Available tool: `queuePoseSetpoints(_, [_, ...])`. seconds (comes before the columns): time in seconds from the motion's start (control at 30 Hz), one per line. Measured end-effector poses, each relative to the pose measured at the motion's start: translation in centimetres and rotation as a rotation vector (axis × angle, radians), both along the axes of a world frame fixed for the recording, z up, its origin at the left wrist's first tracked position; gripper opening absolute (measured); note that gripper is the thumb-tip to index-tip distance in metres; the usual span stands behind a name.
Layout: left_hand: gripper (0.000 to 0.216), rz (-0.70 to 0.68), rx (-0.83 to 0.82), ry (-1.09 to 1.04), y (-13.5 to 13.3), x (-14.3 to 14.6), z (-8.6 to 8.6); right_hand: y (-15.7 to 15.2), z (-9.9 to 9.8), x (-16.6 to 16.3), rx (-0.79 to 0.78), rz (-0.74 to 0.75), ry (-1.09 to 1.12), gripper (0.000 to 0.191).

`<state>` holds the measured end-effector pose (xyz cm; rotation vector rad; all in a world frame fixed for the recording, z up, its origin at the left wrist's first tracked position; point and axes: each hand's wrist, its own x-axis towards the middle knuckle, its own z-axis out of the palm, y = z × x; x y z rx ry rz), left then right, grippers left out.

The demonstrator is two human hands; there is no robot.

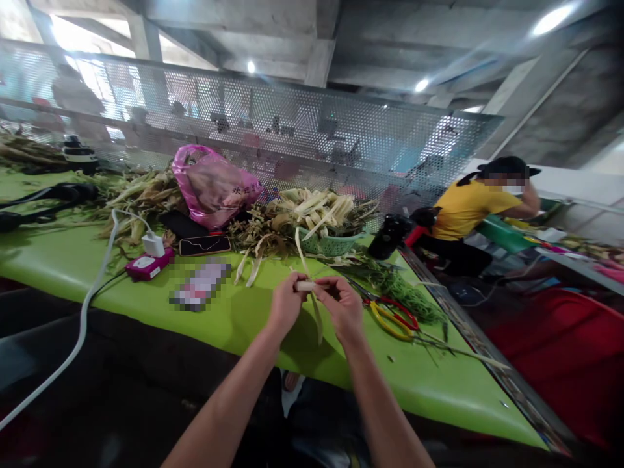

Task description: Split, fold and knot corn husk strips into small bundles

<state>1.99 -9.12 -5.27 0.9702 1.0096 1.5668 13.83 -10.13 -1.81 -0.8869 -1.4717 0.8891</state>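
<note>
Over the green-covered table [205, 338], both my hands are closed on one small pale roll of husk [305, 286]. My left hand [286, 300] pinches its left end, and my right hand [345, 308] grips the right end with thumb and fingers. A long pale strip runs up from the roll toward a green basket [331, 246] heaped with dried husks [316, 208]; another hangs below between my hands. Just right of my right hand lie scissors with yellow and red handles [390, 320], beside a tangle of green strands [407, 291].
A pink plastic bag [212, 188], a phone [205, 244], a magenta power block [149, 265] with a white cable [100, 273] and a black bottle [390, 235] share the table. Behind stands a perforated metal screen [292, 123]. A person in yellow [465, 205] sits at right.
</note>
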Motion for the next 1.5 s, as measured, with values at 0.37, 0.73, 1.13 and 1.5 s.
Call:
queuePoseSetpoints(0.37, [0.034, -0.273, -0.013, -0.291, -1.3, -0.1, 1.4, 0.8, -0.5, 1.7, -0.052, -0.041, 0.029, 0.022])
queuePoseSetpoints(0.73, [0.036, -0.241, -0.092, -0.374, -1.5, -0.4, 1.3, 0.4, -0.8, 1.4, -0.048, -0.013, 0.087, 0.017])
queuePoseSetpoints(1.13, [0.039, -0.118, -0.141, -0.394, -0.5, -0.7, 0.6, -0.4, -0.3, 1.7, 0.513, -0.276, -0.520, 0.019])
queuePoseSetpoints(1.5, [0.042, -0.130, -0.090, -0.358, -0.6, -0.7, 0.5, -0.2, -0.8, 1.6, 0.571, -0.256, -0.685, 0.010])
